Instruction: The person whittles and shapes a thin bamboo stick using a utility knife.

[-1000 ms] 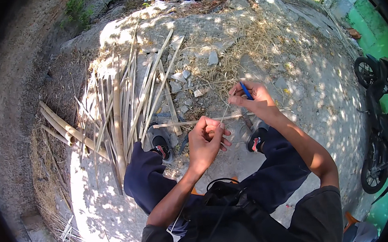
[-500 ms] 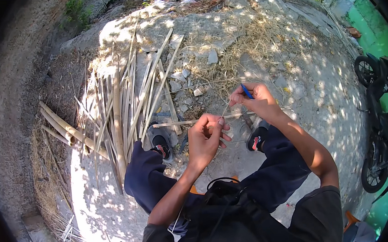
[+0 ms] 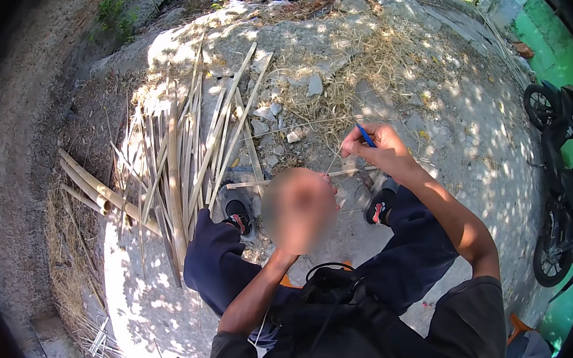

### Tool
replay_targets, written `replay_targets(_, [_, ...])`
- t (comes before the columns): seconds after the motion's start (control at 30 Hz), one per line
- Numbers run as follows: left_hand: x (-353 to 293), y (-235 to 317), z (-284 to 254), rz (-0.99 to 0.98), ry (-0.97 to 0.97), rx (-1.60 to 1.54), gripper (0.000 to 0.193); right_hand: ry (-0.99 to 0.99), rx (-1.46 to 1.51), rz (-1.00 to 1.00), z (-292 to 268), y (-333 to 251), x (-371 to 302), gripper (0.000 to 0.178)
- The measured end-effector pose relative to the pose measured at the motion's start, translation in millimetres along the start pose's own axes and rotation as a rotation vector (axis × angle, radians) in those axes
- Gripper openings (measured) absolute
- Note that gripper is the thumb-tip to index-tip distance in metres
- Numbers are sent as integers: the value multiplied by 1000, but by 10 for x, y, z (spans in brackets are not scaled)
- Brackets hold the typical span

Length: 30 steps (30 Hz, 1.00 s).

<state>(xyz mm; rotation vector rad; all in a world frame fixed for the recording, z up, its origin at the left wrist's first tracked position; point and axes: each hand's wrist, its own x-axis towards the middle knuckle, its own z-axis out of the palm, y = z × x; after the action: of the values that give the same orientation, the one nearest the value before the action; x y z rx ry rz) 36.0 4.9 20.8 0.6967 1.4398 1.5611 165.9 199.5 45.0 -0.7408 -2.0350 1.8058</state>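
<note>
A thin pale strand (image 3: pixel 335 161) stretches between my two hands above the ground. My right hand (image 3: pixel 381 149) is closed, pinching the strand's upper end at the fingertips, with a slim blue pen-shaped tool (image 3: pixel 365 135) tucked between its fingers. Most of my left hand (image 3: pixel 301 208) is blurred over; the strand's lower end runs to its fingertips, which show at the blur's right edge. Below the hands, a narrow bamboo strip (image 3: pixel 350 171) lies crosswise near my feet, partly hidden by the left hand.
Split bamboo strips (image 3: pixel 194 139) are heaped at left, beside thicker bamboo poles (image 3: pixel 99 185). Stones (image 3: pixel 314 85) and dry straw (image 3: pixel 385 61) litter the ground ahead. A dark motorcycle (image 3: pixel 563 182) stands at right by a green wall (image 3: pixel 554 39). My shoes (image 3: pixel 237 214) flank the work area.
Both hands hold nearly the same place, the right one shifting very slightly. The strand still spans them. A blur now covers most of my left hand.
</note>
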Motion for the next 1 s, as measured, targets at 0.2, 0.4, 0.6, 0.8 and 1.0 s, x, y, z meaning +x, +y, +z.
replay_targets(0.2, [1, 9, 5, -10, -15, -4, 9, 19, 22, 1, -1, 17, -6, 11])
replay_targets(0.4, [-24, 4, -44, 28, -44, -24, 10, 140, 25, 7, -158, -71, 13, 10])
replay_targets(0.6, [-15, 32, -42, -1, -46, -47, 12, 170, -102, 1, -121, -109, -55, 23])
replay_targets(0.8, [-6, 17, -45, -20, -52, -70, 14, 162, -101, -98, 62, -74, -57, 27])
replay_targets(1.0, [-5, 9, -40, 7, -61, -72, 13, 48, -242, 24, 76, -107, -57, 21])
